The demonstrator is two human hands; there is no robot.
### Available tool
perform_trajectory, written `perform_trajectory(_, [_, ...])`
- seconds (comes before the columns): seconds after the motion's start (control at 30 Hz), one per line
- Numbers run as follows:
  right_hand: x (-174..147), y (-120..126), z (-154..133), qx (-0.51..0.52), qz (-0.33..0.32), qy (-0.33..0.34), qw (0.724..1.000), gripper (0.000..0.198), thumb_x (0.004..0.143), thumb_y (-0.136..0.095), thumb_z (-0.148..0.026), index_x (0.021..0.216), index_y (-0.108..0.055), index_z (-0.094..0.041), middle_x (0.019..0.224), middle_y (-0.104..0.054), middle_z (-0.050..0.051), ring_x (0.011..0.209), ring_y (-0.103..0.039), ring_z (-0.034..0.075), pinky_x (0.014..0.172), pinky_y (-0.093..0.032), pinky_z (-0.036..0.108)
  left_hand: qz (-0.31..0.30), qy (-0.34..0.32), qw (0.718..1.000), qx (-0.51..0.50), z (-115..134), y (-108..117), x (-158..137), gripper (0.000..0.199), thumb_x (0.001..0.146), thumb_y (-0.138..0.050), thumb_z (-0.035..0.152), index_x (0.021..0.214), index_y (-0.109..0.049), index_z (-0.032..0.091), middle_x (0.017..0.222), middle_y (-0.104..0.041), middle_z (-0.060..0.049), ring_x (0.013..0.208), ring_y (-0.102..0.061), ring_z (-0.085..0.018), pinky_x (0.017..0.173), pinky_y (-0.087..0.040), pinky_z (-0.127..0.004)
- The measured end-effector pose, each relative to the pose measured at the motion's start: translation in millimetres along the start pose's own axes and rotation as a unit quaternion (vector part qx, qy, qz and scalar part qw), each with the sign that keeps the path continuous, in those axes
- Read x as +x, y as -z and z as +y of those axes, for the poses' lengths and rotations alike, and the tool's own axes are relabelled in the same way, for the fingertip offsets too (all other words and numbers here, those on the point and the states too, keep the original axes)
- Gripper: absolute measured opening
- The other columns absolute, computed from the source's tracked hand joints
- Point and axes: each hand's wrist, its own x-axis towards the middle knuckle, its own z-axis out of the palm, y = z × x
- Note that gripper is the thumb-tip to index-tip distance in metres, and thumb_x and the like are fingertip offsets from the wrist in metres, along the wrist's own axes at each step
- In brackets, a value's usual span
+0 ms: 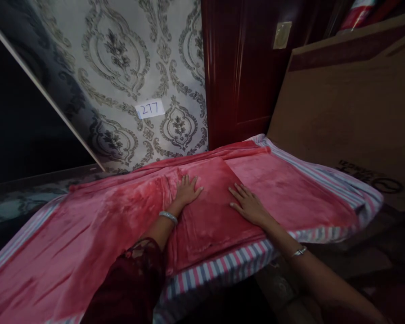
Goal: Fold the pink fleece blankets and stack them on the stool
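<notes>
A red plush blanket (219, 207) lies over the table, partly folded so that a layered panel sits in the middle. My left hand (188, 190) rests flat on the left part of this panel, fingers spread. On its right part lies my right hand (249, 204), palm down with the fingers apart. Neither hand grips the fabric. Under the blanket, a striped cloth (219, 268) in pink, white and grey shows along the front and right edges.
Behind the table is a patterned wall (121, 90) with a paper label (150, 108) reading 277. A dark red wooden panel (239, 67) with a switch plate (282, 35) stands beside it. A large cardboard box (344, 117) leans at the right. A dark panel (30, 103) fills the left.
</notes>
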Motion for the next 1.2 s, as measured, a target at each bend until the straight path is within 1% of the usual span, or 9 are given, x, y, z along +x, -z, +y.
perform_trajectory(0.23, [0.5, 5.9, -1.0, 0.004, -0.008, -0.008, 1.000, 0.063, 0.100, -0.032, -0.057, 0.155, -0.033, -0.026, 0.162, -0.027, 0.008, 0.148, -0.025, 0.029, 0.113, -0.034, 0.052, -0.082, 0.005, 0.997, 0.007, 8.1, 24.2, -4.4, 0.075, 0.092, -0.039, 0.063, 0.154, -0.031, 0.022, 0.162, -0.022, -0.019, 0.150, -0.015, -0.037, 0.117, -0.014, -0.062])
perform_trajectory(0.33, [0.9, 5.2, 0.4, 0.004, -0.004, -0.004, 1.000, 0.063, 0.100, -0.031, -0.058, 0.154, -0.033, -0.027, 0.161, -0.028, 0.008, 0.147, -0.026, 0.029, 0.113, -0.034, 0.051, -0.098, -0.022, 0.995, 0.006, 19.1, 25.3, -35.6, 0.079, 0.091, -0.039, 0.066, 0.155, -0.028, 0.021, 0.162, -0.022, -0.018, 0.151, -0.014, -0.035, 0.119, -0.013, -0.056])
perform_trajectory(0.53, [1.2, 4.9, 1.5, 0.000, -0.024, -0.011, 1.000, 0.064, 0.100, -0.031, -0.058, 0.155, -0.032, -0.026, 0.162, -0.025, 0.008, 0.148, -0.024, 0.030, 0.113, -0.033, 0.053, -0.082, -0.170, 0.982, 0.016, 26.0, -2.2, -122.1, 0.079, 0.087, -0.048, 0.067, 0.154, -0.030, 0.029, 0.165, -0.017, -0.011, 0.152, -0.009, -0.033, 0.121, -0.011, -0.052])
perform_trajectory(0.63, [4.3, 8.0, 3.3, 0.009, -0.028, -0.005, 1.000, 0.065, 0.100, -0.030, -0.059, 0.155, -0.031, -0.026, 0.163, -0.024, 0.008, 0.148, -0.023, 0.031, 0.113, -0.033, 0.053, -0.068, -0.177, 0.982, 0.023, 24.0, -6.1, -134.8, 0.076, 0.090, -0.047, 0.064, 0.154, -0.030, 0.028, 0.165, -0.016, -0.010, 0.152, -0.006, -0.032, 0.122, -0.008, -0.053])
perform_trajectory(0.73, [3.5, 17.0, 4.8, 0.016, -0.062, -0.004, 0.998, 0.066, 0.099, -0.031, -0.061, 0.155, -0.032, -0.026, 0.162, -0.023, 0.010, 0.149, -0.022, 0.032, 0.113, -0.032, 0.055, -0.087, -0.180, 0.980, 0.020, 22.9, 2.1, -135.9, 0.074, 0.090, -0.049, 0.061, 0.154, -0.031, 0.029, 0.165, -0.016, -0.009, 0.152, -0.006, -0.033, 0.122, -0.009, -0.054])
perform_trajectory(0.87, [-23.6, 31.8, 1.0, 0.015, -0.107, 0.014, 0.994, 0.066, 0.097, -0.032, -0.065, 0.154, -0.033, -0.031, 0.162, -0.025, 0.008, 0.148, -0.021, 0.035, 0.112, -0.030, 0.060, -0.129, -0.230, 0.965, 0.011, 18.1, 12.8, -155.3, 0.068, 0.091, -0.052, 0.056, 0.153, -0.032, 0.035, 0.164, -0.020, -0.007, 0.151, -0.011, -0.033, 0.121, -0.013, -0.054])
perform_trajectory(0.97, [-59.0, 35.3, -3.7, 0.003, -0.070, 0.032, 0.997, 0.060, 0.100, -0.032, -0.060, 0.154, -0.034, -0.032, 0.162, -0.026, 0.006, 0.148, -0.023, 0.033, 0.112, -0.029, 0.059, -0.107, -0.264, 0.958, 0.004, 11.6, 12.0, -182.2, 0.061, 0.093, -0.053, 0.047, 0.151, -0.035, 0.038, 0.163, -0.023, -0.006, 0.151, -0.018, -0.031, 0.121, -0.017, -0.054])
perform_trajectory(1.07, [-86.2, 33.9, -3.7, 0.002, -0.029, 0.023, 0.999, 0.054, 0.102, -0.027, -0.051, 0.151, -0.040, -0.031, 0.160, -0.031, 0.007, 0.146, -0.029, 0.030, 0.111, -0.030, 0.058, -0.091, -0.247, 0.965, -0.005, 8.6, 12.8, -205.9, 0.055, 0.095, -0.052, 0.037, 0.148, -0.039, 0.037, 0.161, -0.030, -0.006, 0.149, -0.026, -0.027, 0.120, -0.022, -0.053])
perform_trajectory(1.2, [-92.4, 34.6, -3.4, 0.008, -0.008, -0.004, 1.000, 0.049, 0.101, -0.031, -0.049, 0.140, -0.055, -0.031, 0.149, -0.048, 0.009, 0.140, -0.040, 0.031, 0.109, -0.030, 0.063, -0.090, -0.232, 0.967, -0.049, 8.2, 26.2, -228.4, 0.045, 0.099, -0.042, 0.038, 0.144, -0.047, 0.036, 0.152, -0.046, -0.005, 0.144, -0.037, -0.022, 0.122, -0.022, -0.050])
